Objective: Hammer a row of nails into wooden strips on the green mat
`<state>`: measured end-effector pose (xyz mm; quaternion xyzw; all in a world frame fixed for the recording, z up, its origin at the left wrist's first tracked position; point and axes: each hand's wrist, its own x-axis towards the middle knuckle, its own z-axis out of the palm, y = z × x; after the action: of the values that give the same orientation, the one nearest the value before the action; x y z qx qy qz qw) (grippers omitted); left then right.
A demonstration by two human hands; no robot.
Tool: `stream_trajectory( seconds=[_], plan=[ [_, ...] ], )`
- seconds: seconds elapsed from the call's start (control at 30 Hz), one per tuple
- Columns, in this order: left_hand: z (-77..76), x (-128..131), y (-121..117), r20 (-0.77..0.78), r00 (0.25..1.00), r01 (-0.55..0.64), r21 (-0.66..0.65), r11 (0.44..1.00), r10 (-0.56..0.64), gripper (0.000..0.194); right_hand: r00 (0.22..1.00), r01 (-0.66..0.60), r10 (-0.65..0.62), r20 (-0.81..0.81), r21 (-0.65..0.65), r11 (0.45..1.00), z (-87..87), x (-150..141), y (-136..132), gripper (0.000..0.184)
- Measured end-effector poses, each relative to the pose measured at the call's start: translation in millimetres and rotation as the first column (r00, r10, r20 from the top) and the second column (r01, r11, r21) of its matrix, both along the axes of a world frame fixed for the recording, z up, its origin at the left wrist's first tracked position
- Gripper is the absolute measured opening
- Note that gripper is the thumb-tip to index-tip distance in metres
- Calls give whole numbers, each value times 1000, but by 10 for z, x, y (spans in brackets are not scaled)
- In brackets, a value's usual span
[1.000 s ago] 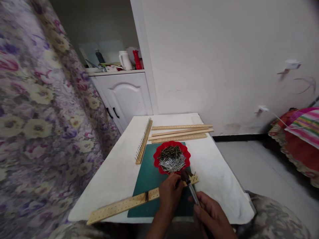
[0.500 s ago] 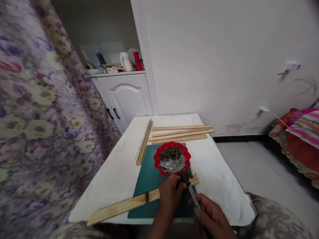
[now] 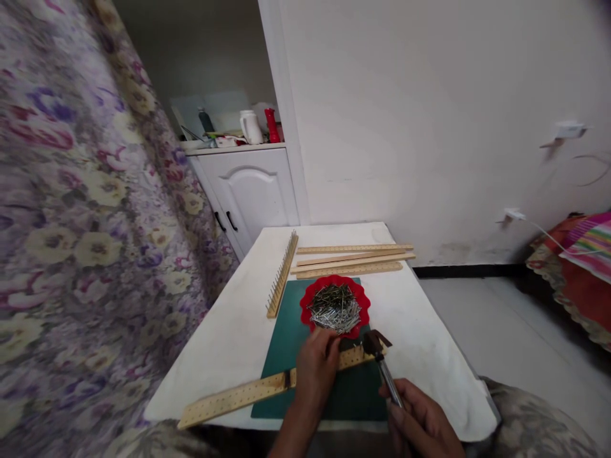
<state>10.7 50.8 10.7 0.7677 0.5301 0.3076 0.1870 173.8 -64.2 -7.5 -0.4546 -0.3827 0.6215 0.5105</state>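
My right hand (image 3: pixel 422 416) grips a claw hammer (image 3: pixel 392 383) by its handle, the dark head held over the right end of a wooden strip (image 3: pixel 238 393) with rows of holes. A few nails stand in that end, partly behind the hammer head. My left hand (image 3: pixel 316 369) is at the near rim of a scalloped red bowl (image 3: pixel 305 310), above the strip. Its fingers are curled together and slightly blurred; whatever they hold cannot be made out. Loose nails (image 3: pixel 335 308), dark and silvery, fill the bowl. A green mat (image 3: pixel 281 327) lies under bowl and strip.
On the left of the white-covered table (image 3: pixel 214 346), a wooden strip (image 3: pixel 285 273) carries a row of upright nails. Several wooden strips (image 3: pixel 353 259) lie along the back. A flowered curtain (image 3: pixel 105 254) hangs to the left, and a wall stands behind the table.
My left hand has moved back from the hammer head towards the bowl's near rim. The hammer has shifted right, away from my left fingers. The view has turned slightly.
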Motion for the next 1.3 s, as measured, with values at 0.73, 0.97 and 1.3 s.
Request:
stream_trajectory(
  seconds=[0.73, 0.97, 1.3],
  plan=[
    [244, 196, 458, -628, 777, -61, -127, 990, -33, 19, 997, 56, -54, -52, 41, 998, 123, -18, -23, 42],
    [237, 136, 417, -614, 789, -38, -79, 996, -18, 19, 995, 93, -91, -35, 45, 995, 117, -27, -35, 44],
    [241, 182, 476, -636, 771, -34, -82, 996, -26, 17, 994, 103, -100, -42, 81, 991, 92, -30, -42, 44]
  ],
)
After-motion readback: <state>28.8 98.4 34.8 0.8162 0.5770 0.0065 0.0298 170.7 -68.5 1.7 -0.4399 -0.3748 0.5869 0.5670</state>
